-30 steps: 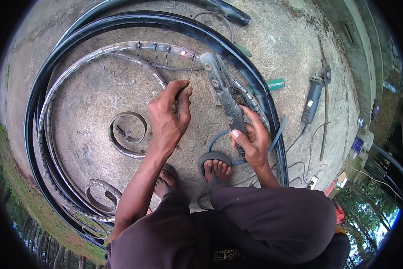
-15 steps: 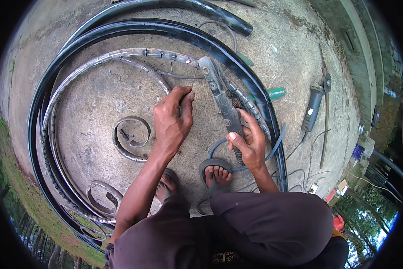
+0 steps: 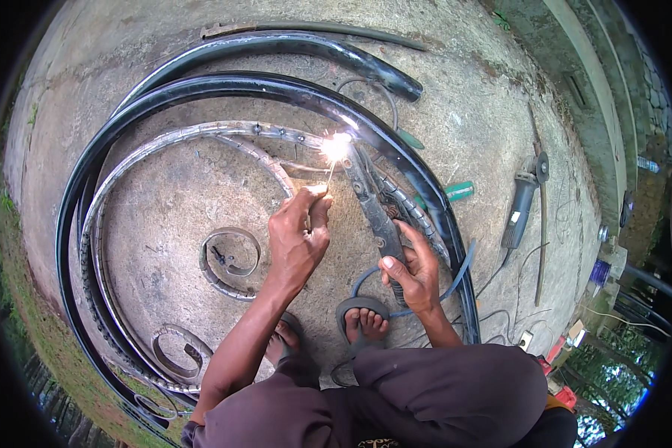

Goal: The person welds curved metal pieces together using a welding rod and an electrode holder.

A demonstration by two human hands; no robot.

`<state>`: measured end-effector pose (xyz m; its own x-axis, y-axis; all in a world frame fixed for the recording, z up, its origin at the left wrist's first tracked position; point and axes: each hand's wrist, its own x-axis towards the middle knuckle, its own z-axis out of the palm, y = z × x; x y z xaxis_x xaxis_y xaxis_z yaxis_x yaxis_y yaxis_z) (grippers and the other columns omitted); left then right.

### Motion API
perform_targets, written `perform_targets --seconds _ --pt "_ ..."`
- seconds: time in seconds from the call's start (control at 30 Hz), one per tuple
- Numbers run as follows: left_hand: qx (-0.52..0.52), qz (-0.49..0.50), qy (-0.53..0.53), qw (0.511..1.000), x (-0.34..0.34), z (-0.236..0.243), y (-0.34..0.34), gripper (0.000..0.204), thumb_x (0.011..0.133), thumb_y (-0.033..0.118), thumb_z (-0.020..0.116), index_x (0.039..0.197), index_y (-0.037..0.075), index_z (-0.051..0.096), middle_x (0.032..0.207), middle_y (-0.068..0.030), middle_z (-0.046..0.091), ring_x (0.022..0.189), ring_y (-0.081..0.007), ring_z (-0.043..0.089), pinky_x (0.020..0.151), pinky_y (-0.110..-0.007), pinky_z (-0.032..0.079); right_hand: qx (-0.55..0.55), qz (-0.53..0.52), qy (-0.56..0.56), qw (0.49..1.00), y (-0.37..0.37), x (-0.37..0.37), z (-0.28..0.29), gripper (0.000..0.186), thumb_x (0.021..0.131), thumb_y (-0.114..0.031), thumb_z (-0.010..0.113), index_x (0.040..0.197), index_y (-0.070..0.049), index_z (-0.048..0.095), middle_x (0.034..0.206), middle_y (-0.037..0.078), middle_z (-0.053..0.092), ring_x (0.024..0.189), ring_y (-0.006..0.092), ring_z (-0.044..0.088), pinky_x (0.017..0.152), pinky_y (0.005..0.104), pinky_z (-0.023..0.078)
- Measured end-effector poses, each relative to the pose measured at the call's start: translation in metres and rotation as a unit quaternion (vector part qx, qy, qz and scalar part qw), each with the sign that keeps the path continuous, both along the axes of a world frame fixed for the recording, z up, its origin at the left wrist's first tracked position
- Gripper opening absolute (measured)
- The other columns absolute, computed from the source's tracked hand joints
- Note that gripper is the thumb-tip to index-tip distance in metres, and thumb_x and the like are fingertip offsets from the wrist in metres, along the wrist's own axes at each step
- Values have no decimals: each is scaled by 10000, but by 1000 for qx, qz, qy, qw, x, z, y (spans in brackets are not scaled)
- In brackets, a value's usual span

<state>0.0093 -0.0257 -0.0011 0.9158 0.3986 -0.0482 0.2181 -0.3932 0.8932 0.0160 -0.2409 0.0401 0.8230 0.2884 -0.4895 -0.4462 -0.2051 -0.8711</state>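
Observation:
A bright burst of sparks flares on the notched, curved metal piece, beside the head of a dark welding electrode holder. I grip that holder's handle in my right hand, thumb across it. My left hand, lower and left of the flare, pinches a thin metal rod whose upper end reaches into the glare. The exact contact point is hidden by the light. A smaller metal scroll lies on the concrete left of my left hand.
Black curved tubes arc around the notched piece. A green-handled tool lies right of the holder. An angle grinder and cables are farther right. My sandalled foot is below the holder, and a concrete ledge runs along the right.
A small glow at the upper end of the rod has become a large spark burst. The whole scene, hands included, sits lower in the picture, as the view has shifted.

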Motion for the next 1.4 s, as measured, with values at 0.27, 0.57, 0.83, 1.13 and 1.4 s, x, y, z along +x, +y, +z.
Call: perform_targets --seconds 0.27,0.57,0.83,1.13,1.4 --pt "-11 -8 -12 1000 1 0 1 143 908 36 654 1039 -18 670 812 -154 721 694 -198 707 619 -325 528 -4 1 -2 1000 0 -1 -3 638 916 -164 677 1462 -9 386 799 59 630 646 93 581 591 243 460" --pt "-23 -15 -33 999 2 0 4 113 913 34 642 1011 -16 668 754 -131 689 649 -192 685 596 -330 508 -16 6 3 1000 2 1 -1 632 917 -164 675 1458 -8 389 806 64 638 647 90 586 595 245 468" --pt "129 1 -159 979 -14 32 5 187 800 -43 694 978 12 676 856 -137 702 772 -307 665 745 -383 521 40 -43 -63 996 -4 -6 1 780 862 -154 750 1451 -20 256 768 82 620 626 106 581 556 239 459" --pt "274 59 64 958 -61 0 62 109 890 67 604 982 37 655 867 -149 696 820 -331 658 795 -415 474 19 -145 -123 982 -7 2 27 820 832 -65 741 1459 -42 213 831 106 619 562 156 601 510 281 510" --pt "307 47 126 942 -64 -3 65 215 887 78 595 1097 51 631 945 -170 695 841 -349 656 820 -438 444 329 -127 142 925 -30 -13 41 578 835 -63 598 1377 6 408 644 78 532 529 220 603 518 351 523"
